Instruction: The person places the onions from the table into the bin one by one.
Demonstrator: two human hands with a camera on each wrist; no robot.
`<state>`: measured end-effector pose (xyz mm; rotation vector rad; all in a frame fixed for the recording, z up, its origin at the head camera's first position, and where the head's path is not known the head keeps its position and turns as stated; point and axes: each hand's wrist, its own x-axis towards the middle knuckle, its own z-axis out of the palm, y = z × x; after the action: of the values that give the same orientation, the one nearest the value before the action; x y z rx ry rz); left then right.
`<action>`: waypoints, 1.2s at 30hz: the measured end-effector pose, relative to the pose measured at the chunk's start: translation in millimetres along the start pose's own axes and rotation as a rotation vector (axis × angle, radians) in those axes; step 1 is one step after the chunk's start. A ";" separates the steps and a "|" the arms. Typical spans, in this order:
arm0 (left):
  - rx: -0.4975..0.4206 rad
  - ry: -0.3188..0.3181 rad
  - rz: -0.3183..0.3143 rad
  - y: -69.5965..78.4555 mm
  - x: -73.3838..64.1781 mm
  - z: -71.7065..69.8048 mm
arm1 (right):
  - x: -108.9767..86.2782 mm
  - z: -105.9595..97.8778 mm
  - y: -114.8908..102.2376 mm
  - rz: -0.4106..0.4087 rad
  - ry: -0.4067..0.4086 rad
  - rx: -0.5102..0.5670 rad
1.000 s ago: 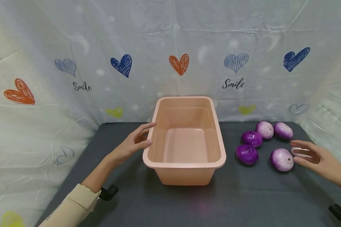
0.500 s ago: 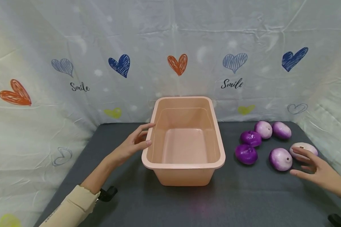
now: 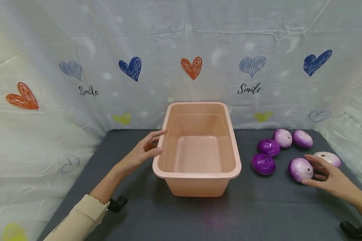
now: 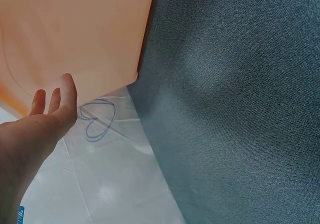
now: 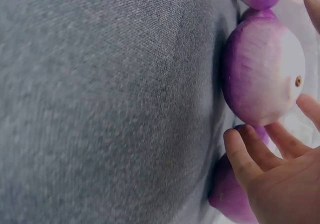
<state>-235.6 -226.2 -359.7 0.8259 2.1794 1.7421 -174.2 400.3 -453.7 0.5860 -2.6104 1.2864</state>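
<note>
A peach plastic basin [image 3: 196,175] stands on the dark grey cloth in the middle of the head view. My left hand [image 3: 138,154] rests its fingertips and thumb on the basin's left rim; in the left wrist view its fingers lie loosely against the basin's wall [image 4: 75,29]. At the right, my right hand [image 3: 328,175] reaches around the near side of a purple-and-white onion [image 3: 298,170]. Its fingers are spread and relaxed, close to the onion [image 5: 260,74] in the right wrist view. Whether they touch it I cannot tell.
A pale onion [image 3: 328,158] lies just behind my right hand. Two glossy dark purple onions, one nearer [image 3: 263,164] and one farther [image 3: 268,147], sit right of the basin. Two lighter onions lie behind them. A printed curtain [image 3: 169,43] hangs behind the table.
My right hand first drew back toward me, uncovering the pale onion, then came left and forward to the nearer purple-and-white onion. My left hand stayed on the basin rim.
</note>
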 end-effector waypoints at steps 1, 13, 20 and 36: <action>-0.001 0.003 0.004 -0.2 0.6 0.2 | 0.6 0.2 0.0 0.003 -0.002 -0.003; -0.008 0.039 0.012 -0.3 2.4 -1.8 | 7.4 4.7 1.0 -0.051 -0.003 -0.013; -0.006 0.043 -0.002 2.4 1.0 -1.5 | 11.8 7.9 -2.1 -0.045 -0.007 -0.012; 0.012 0.055 -0.013 0.4 0.4 0.7 | 15.4 5.4 -4.7 -0.065 0.018 -0.014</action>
<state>-235.6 -225.3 -359.5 0.7743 2.2273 1.7670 -186.1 389.3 -448.7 0.6481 -2.5612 1.2476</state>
